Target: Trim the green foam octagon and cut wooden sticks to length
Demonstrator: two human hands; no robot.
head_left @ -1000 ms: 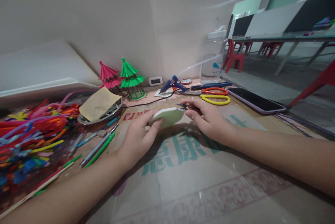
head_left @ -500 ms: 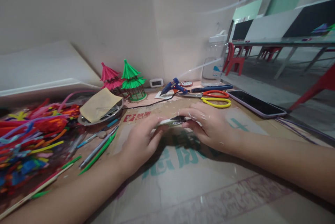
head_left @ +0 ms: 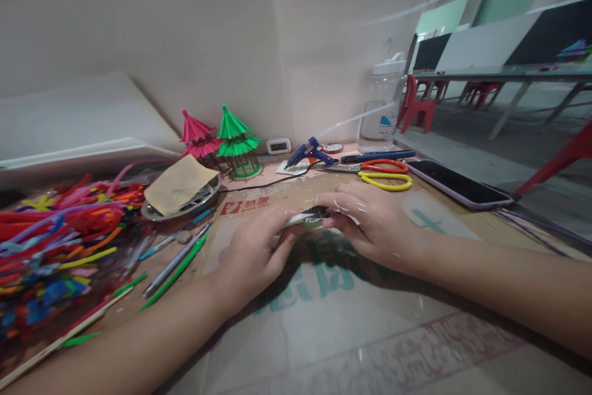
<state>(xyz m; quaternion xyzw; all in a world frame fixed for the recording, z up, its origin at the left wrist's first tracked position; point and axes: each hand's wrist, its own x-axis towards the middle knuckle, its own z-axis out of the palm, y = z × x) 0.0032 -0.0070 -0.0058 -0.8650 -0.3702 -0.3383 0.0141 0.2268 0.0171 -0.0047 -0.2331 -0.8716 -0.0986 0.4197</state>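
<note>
My left hand (head_left: 252, 253) grips a flat pale green disc (head_left: 303, 220) by its left edge, just above the cardboard sheet (head_left: 351, 327). The disc is seen almost edge-on, and a small dark piece shows at its right end. My right hand (head_left: 372, 222) is closed on that right end, with fingers curled over it and dried glue strands on the knuckles. Both forearms rest low over the cardboard.
A heap of coloured pipe cleaners (head_left: 50, 247) lies at the left, with pens (head_left: 178, 259) beside it. Behind are a metal dish (head_left: 185, 201), pink (head_left: 198, 136) and green (head_left: 235, 142) paper pavilions, a blue glue gun (head_left: 308, 151), scissors (head_left: 386, 173), a phone (head_left: 457, 182) and a clear jar (head_left: 382, 108).
A second ago the disc was tilted and showed its pale green face. It has since turned nearly flat and edge-on, and both hands have closed in over it.
</note>
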